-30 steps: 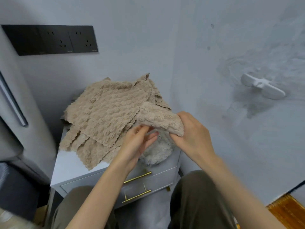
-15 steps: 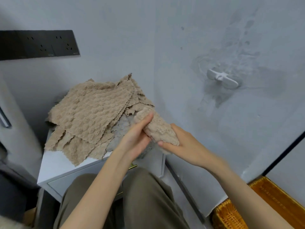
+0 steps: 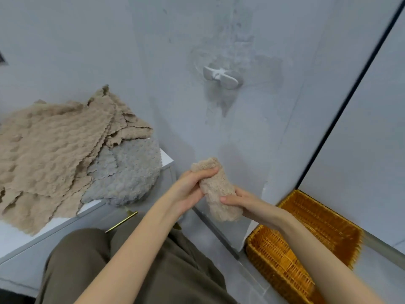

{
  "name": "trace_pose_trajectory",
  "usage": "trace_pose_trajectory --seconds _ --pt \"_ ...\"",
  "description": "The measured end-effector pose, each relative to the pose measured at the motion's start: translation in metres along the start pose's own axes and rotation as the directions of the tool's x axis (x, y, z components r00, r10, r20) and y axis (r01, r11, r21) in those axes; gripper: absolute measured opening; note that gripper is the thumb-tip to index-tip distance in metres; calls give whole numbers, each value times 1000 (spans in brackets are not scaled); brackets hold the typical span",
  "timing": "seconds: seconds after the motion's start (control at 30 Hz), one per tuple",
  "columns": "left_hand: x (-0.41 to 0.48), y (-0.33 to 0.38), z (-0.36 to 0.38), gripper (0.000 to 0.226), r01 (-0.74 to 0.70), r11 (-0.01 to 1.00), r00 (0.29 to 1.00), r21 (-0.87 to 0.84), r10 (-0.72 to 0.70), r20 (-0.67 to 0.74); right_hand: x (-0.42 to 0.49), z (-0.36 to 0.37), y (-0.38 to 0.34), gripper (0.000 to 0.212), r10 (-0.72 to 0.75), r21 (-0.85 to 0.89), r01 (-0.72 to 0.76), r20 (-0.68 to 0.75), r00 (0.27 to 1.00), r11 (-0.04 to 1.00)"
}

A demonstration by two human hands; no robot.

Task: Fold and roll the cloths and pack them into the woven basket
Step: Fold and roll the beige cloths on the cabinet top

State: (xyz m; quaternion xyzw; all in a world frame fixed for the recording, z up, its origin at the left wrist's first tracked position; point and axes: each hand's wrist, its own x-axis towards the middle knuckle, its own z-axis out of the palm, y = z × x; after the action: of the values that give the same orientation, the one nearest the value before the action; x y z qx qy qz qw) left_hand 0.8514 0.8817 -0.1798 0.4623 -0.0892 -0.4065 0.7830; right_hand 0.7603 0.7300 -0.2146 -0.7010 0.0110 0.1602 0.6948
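Note:
A rolled beige cloth is held in the air between both hands, to the right of the cabinet. My left hand grips its upper part with fingers curled over the top. My right hand holds its lower part from the right, thumb pressed on the front. An orange woven basket stands on the floor at the lower right, below and right of the roll; my right forearm hides part of its inside. Several flat beige cloths lie piled on the white cabinet, over a grey cloth.
A grey wall stands close behind the hands, with a white hook fixed to it. A dark vertical strip runs down the wall to the basket's far corner. My knees in olive trousers fill the lower middle. The cabinet has gold drawer handles.
The view has swung right and the basket has come fully into sight. Both hands carried the rolled cloth off the cabinet to the right, toward the basket.

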Motion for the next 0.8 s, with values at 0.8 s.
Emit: trace_pose_trajectory --seconds 0.8 --pt "66 -165 45 54 364 769 896 525 -443 29 -100 -79 159 47 311 474 -172 -233 921 864"
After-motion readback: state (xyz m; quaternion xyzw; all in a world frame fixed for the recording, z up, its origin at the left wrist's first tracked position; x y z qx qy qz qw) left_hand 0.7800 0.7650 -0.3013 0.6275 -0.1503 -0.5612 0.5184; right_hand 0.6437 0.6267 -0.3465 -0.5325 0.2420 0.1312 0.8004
